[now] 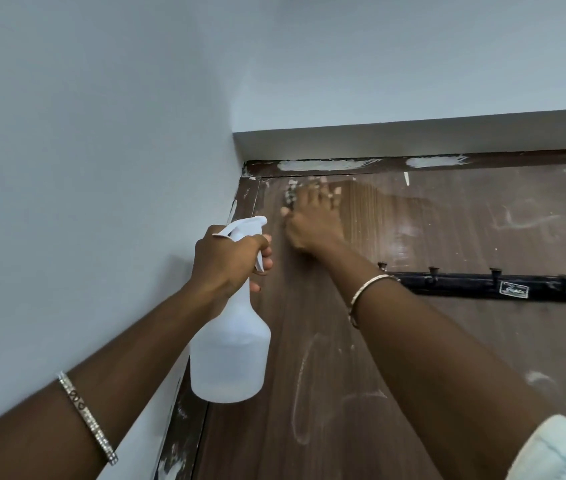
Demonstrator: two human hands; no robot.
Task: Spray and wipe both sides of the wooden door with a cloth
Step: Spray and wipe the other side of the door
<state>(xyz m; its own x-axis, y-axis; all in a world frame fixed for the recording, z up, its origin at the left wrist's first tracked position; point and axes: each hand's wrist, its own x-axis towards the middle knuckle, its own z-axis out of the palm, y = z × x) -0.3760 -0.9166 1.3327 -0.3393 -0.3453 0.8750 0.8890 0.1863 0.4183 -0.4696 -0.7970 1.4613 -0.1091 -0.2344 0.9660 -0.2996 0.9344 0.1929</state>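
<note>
Door (413,341) of brown wood fills the right side, streaked with white smears. Left hand (229,258) grips the neck of a white spray bottle (231,355), fingers curled on the trigger, in front of the door's left edge. Right hand (309,223) lies on the door near its far left corner, fingers stretched out, blurred. Pale cloth (565,452) shows at the near right edge. Black hook rail (503,284) crosses the door.

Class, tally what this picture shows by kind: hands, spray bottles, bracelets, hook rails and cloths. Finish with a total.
hands: 2, left hand and right hand
spray bottle: 1
bracelets: 2, left-arm bracelet and right-arm bracelet
hook rail: 1
cloth: 1
Total: 7
</note>
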